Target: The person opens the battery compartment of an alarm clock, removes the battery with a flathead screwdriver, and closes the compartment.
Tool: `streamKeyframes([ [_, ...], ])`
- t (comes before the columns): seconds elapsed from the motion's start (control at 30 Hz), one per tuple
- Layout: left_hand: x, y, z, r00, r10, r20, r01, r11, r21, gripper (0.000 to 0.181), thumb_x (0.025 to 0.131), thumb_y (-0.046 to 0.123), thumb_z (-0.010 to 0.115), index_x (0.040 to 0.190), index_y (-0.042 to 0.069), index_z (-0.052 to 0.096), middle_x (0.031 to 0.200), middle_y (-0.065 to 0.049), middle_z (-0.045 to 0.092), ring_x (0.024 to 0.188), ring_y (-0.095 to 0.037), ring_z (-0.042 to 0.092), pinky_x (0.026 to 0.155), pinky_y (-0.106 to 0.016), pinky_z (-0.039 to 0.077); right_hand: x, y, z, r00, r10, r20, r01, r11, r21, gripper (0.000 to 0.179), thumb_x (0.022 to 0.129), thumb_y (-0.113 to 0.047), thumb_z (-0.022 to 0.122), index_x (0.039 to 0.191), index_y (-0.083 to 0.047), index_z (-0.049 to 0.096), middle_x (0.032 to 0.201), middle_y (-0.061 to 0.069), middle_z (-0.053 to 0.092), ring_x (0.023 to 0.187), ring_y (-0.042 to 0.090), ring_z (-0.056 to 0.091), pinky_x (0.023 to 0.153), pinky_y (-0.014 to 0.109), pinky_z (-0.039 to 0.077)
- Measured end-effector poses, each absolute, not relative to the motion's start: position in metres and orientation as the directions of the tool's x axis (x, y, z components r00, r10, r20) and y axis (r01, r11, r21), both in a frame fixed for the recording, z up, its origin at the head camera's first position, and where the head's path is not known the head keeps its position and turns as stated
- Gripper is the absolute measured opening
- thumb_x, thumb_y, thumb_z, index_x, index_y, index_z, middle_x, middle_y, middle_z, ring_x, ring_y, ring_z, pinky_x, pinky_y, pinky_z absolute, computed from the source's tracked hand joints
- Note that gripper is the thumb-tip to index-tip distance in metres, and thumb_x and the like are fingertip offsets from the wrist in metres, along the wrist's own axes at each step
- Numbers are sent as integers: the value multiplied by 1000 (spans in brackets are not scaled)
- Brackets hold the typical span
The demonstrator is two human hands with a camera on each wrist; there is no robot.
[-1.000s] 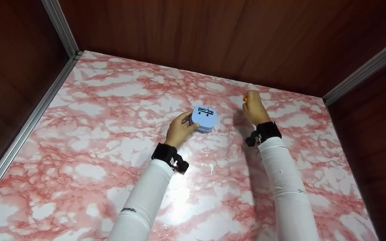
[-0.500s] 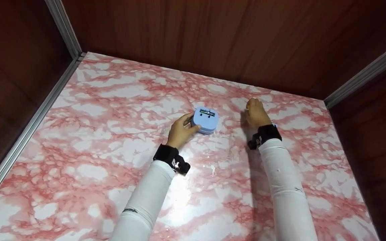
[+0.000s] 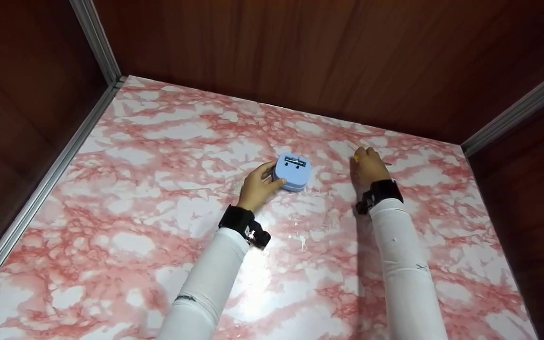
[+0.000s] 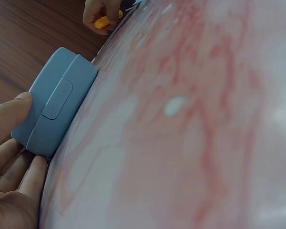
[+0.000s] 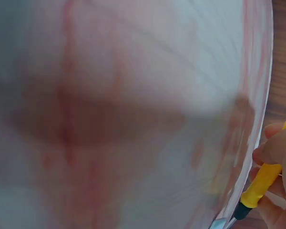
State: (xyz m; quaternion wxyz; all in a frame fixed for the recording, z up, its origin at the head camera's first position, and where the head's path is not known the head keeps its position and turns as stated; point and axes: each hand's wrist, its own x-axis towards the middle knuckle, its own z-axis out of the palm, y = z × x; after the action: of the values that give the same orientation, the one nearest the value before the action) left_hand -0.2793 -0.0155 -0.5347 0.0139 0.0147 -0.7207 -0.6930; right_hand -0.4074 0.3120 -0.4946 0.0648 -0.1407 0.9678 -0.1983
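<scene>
A light blue case (image 3: 293, 176) with rounded corners lies on the marbled tabletop; its upper face has a dark slot and two small dark dots. My left hand (image 3: 258, 190) grips its left side, thumb at the near edge and fingers behind. In the left wrist view the case (image 4: 62, 98) shows a seam and a raised clasp with faint lettering. To the right, close over the table, my right hand (image 3: 369, 168) holds a screwdriver (image 5: 263, 182) with a yellow handle, dark collar and metal shaft. The shaft's end pokes out beyond the hand's right side.
The pink and white marbled tabletop (image 3: 125, 203) is bounded by dark wood panels (image 3: 272, 52) at the back and both sides. Metal rails (image 3: 93, 42) run along the corners. A few small white marks (image 3: 302, 241) lie in front of the case.
My right hand has come nearer and lower with the screwdriver, whose shaft now shows at its right. My left hand keeps its hold on the case; the head view has shifted slightly.
</scene>
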Motion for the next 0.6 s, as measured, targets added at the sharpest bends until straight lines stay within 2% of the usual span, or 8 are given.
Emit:
streamKeyframes([
  [0.03,-279,-16,-534,-999,-39,2,0,43,999,64,89,16,80,147,9,53,146,-12,56,133,-22,55,105,-21,48,-407,312,-495,-952,-300,-56,-257,886,-386,33,98,-10,57,127,1,46,126,27,47,115,44,49,97,57,47],
  [0.1,-279,-16,-534,-999,-38,10,8,47,999,64,89,17,80,147,9,53,146,-12,56,134,-22,54,106,-22,48,-404,313,-495,-930,-368,22,-362,900,-242,44,87,3,67,126,4,47,120,29,50,111,47,52,93,58,50],
  [0.13,-278,-16,-533,-999,-37,13,11,47,999,64,89,17,80,147,9,53,146,-12,56,134,-21,54,106,-22,47,-403,312,-495,-930,-367,30,-365,906,-214,47,83,6,68,126,4,48,119,29,51,111,48,53,92,58,51],
  [0.33,-277,-16,-532,-999,-34,18,17,40,999,64,90,16,79,147,8,53,146,-13,56,134,-22,54,107,-23,47,-401,310,-497,-935,-351,47,-353,912,-209,45,85,11,63,128,3,50,118,27,52,109,45,55,94,57,51],
  [0.6,-279,-16,-534,-999,-40,12,10,38,999,64,89,16,80,147,9,54,146,-13,56,134,-23,54,107,-23,48,-403,311,-499,-935,-351,46,-351,906,-235,38,93,8,60,130,3,54,122,28,53,110,44,57,97,57,51],
])
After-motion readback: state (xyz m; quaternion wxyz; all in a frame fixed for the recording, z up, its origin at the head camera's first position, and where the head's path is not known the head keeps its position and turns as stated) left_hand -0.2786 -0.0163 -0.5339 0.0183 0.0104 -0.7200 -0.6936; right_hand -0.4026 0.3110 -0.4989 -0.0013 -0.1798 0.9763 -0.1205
